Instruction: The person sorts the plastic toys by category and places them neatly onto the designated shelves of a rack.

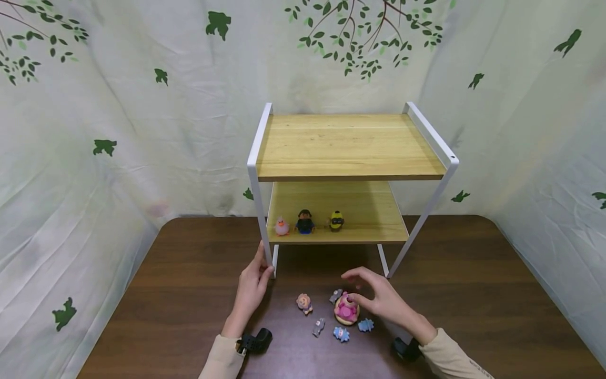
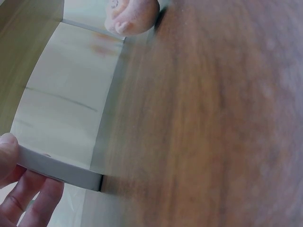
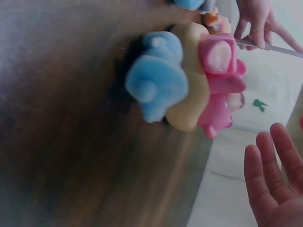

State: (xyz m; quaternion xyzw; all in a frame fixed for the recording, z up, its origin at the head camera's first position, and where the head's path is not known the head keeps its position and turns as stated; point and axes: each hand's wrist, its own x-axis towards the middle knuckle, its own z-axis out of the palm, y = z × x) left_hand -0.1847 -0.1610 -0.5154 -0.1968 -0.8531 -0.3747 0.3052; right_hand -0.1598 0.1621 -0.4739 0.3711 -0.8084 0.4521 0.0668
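My left hand [image 1: 252,284] holds the white front left leg [image 2: 61,169] of a two-tier shelf, thumb on one side and fingers on the other. Above the small toys hovers my right hand [image 1: 381,297], its fingers apart and nothing gripped. Its thumb overlaps the pink figure [image 1: 347,309] in the head view; whether they touch I cannot tell. That figure sits on a cream base, shown from the side in the right wrist view. Around it lie a blue toy [image 3: 158,78], another blue toy [image 1: 341,333], two grey toys [image 1: 319,327] and a peach-coloured figure [image 1: 304,303].
On the lower board [image 1: 369,210] stand a pale pink duck-like toy [image 1: 281,226], a dark-clothed figure [image 1: 305,222] and a yellow-and-black figure [image 1: 336,221]. The upper board [image 1: 350,145] lies between white side frames. A leaf-patterned curtain [image 1: 199,116] hangs behind the brown table [image 1: 189,295].
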